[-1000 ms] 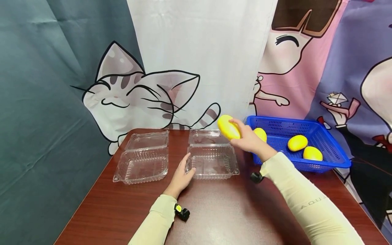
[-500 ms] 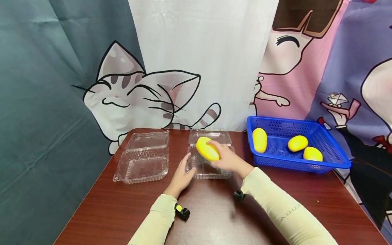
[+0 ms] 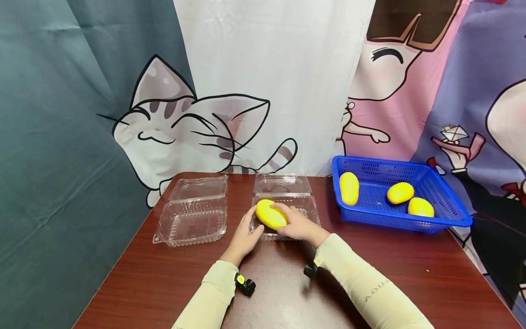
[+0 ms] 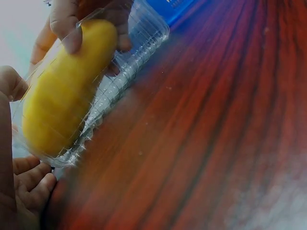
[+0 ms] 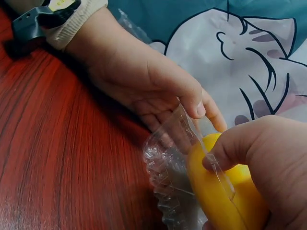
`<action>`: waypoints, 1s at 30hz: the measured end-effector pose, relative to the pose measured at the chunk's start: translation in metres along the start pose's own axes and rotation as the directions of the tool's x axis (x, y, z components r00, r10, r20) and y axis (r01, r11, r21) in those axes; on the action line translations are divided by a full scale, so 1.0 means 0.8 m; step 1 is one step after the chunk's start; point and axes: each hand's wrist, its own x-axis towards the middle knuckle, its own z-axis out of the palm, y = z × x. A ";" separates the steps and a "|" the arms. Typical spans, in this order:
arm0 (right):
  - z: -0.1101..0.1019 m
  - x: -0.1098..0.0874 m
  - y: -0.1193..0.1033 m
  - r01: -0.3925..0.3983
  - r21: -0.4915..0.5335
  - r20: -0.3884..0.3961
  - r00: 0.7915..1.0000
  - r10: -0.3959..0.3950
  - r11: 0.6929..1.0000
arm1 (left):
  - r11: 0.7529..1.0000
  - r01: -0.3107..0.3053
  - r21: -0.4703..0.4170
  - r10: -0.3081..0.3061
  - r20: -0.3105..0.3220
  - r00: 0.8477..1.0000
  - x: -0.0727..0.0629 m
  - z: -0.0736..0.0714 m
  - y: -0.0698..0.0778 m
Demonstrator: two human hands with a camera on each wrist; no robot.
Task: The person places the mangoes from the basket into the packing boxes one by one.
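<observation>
In the head view my right hand (image 3: 297,223) grips a yellow mango (image 3: 270,214) low in the right-hand clear plastic container (image 3: 310,208). The right wrist view has its thumb pressed on the mango (image 5: 225,191). My left hand (image 3: 243,237) holds that container's near left corner, thumb over the rim and fingers along the outside wall. Seen from the left wrist, the mango (image 4: 67,91) lies behind the clear wall, and the right fingers (image 4: 64,24) are on its upper end. The container's floor is mostly hidden by the mango and right hand.
A second clear container (image 3: 193,224), lid folded back, stands to the left on the brown table (image 3: 287,292). The blue basket (image 3: 370,217) at the right holds mangoes, one (image 3: 349,188) near its left wall. A printed curtain (image 3: 287,68) hangs behind the table.
My right hand has carried the mango leftward and down from beside the blue basket into the right-hand container. The left hand has stayed at that container's corner.
</observation>
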 end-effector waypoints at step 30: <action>-0.065 -0.024 0.006 -0.015 0.048 -0.042 0.999 0.017 0.999 | 1.000 0.012 -0.012 -0.012 -0.014 1.000 0.000 0.003 -0.006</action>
